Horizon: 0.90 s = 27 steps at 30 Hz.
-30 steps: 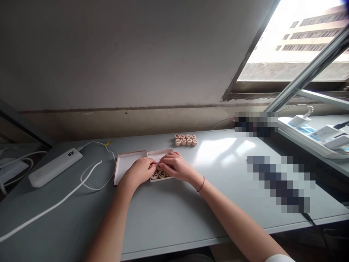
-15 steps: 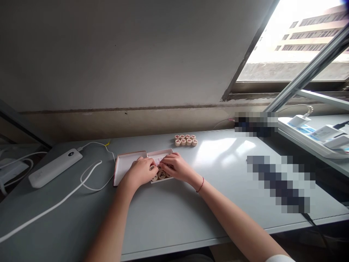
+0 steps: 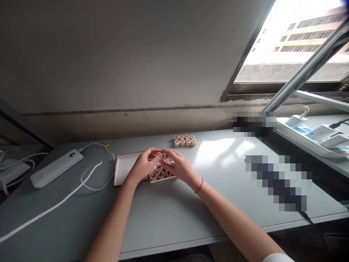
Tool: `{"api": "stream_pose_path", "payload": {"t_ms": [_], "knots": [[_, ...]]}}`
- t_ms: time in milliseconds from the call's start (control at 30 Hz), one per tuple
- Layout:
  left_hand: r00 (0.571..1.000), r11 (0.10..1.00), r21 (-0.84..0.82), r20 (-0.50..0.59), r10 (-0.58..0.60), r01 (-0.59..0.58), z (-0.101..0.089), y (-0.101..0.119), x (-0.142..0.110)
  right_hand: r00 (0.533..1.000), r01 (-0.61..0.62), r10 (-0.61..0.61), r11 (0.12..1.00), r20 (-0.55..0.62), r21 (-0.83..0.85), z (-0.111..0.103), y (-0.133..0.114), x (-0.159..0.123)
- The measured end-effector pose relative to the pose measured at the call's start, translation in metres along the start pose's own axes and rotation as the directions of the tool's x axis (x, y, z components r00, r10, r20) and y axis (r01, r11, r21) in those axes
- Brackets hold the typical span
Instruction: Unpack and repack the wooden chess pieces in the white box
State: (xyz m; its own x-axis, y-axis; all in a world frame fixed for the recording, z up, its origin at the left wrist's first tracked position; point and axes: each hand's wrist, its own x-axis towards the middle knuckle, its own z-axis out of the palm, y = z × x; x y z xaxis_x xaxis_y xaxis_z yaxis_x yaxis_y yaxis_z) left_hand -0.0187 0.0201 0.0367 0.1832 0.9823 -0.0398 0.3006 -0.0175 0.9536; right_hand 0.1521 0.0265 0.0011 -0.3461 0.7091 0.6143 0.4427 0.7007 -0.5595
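At a grey tabletop (image 3: 163,218), seemingly mid-pickup: grasping xiangqi pieces (image 3: 164,156) between left hand (image 3: 144,163) and right hand (image 3: 180,166) above the open box (image 3: 163,179); needing even pressure next.

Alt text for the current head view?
Left hand and right hand together hold round pieces at an open box holding black-marked pieces. Behind, eight red-marked pieces stand in two rows; a white device lies at left.

Over a shallow white open box (image 3: 163,179) of black-marked pale wooden discs (image 3: 161,174), our bare left hand (image 3: 144,163) and bare right hand (image 3: 180,167) close around a pale round wooden piece (image 3: 164,156); beyond, we see red-marked pale wooden discs (image 3: 182,142) in two rows.
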Motion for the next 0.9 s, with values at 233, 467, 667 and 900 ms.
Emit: {"api": "stream_pose_path", "payload": {"t_ms": [233,467,667,900], "knots": [[0.956,0.976,-0.216,-0.289,-0.050,-0.015,0.008,-0.007,0.004,0.966,-0.250,0.233,0.955,-0.115,-0.159,-0.022,0.032,0.004],[0.953,0.992,-0.128,-0.301,-0.037,-0.002,0.008,-0.013,0.006,0.869,-0.474,0.495,0.816,-0.024,-0.332,-0.029,0.062,-0.001],[0.930,0.912,0.363,-0.230,0.286,-0.191,0.021,-0.012,0.000,0.923,-0.385,0.385,0.923,-0.024,0.007,-0.025,0.017,0.009],[0.920,0.791,0.548,-0.092,0.380,-0.272,0.031,-0.010,-0.004,0.914,-0.406,0.400,0.897,0.069,0.173,-0.020,-0.003,0.011]]}}
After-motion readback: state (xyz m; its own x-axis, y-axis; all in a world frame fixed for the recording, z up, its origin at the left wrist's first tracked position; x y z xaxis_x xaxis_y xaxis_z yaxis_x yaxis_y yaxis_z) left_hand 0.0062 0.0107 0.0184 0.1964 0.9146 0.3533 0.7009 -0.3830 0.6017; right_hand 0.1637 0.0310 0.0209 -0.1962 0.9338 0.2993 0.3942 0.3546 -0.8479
